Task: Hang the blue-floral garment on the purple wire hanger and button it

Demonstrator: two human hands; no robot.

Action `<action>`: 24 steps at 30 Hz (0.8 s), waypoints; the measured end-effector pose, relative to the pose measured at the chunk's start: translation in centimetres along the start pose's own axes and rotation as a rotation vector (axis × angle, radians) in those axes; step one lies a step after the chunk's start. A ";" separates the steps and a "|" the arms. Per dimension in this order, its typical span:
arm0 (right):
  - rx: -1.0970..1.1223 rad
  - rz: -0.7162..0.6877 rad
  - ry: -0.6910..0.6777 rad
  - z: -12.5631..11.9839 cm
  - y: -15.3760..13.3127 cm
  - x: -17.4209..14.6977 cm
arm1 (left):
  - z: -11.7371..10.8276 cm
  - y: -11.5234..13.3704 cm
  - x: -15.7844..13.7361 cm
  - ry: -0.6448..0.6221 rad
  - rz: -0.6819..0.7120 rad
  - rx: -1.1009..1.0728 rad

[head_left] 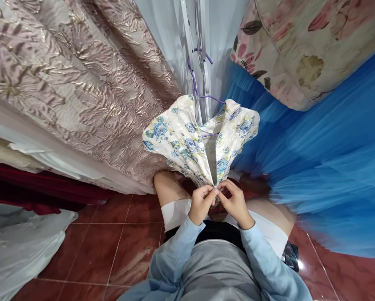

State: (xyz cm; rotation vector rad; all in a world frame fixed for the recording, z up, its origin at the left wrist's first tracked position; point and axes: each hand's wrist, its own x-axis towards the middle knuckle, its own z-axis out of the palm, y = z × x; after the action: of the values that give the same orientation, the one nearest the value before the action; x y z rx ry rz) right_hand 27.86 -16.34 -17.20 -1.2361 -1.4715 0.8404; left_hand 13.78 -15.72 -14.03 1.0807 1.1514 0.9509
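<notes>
Evidently fastening is the step in hand: the floral garment hangs on a purple hanger between gold brocade and blue tulle, its front edges pinched together by left hand and right hand, needing fine fingertip alignment next.

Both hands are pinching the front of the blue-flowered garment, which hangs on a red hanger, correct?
Not quite: the hanger is purple, not red, as the head view shows. The left hand and right hand do pinch the front of the blue-flowered garment hanging on it.
</notes>
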 end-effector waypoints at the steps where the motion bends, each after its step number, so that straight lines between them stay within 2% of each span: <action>1: 0.008 -0.011 -0.003 0.0 -0.1 0.0 | 0.0 0.3 -0.1 -0.002 0.007 0.003; 9: 0.081 -0.085 -0.026 -0.4 -1.0 -0.5 | 0.1 1.1 -1.4 -0.023 -0.005 -0.069; 18: 0.081 -0.045 -0.107 -1.4 -1.5 -1.1 | 0.7 2.6 -1.4 0.018 -0.133 -0.292; 24: 0.106 -0.030 -0.132 -2.0 -1.1 -1.4 | 1.0 4.1 -0.4 0.033 -0.080 -0.295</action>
State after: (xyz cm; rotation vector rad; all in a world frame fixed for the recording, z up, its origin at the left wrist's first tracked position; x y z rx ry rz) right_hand 29.51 -18.16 -16.01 -1.0951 -1.5263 0.9830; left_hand 14.62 -15.32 -9.87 0.7789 1.0345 1.0408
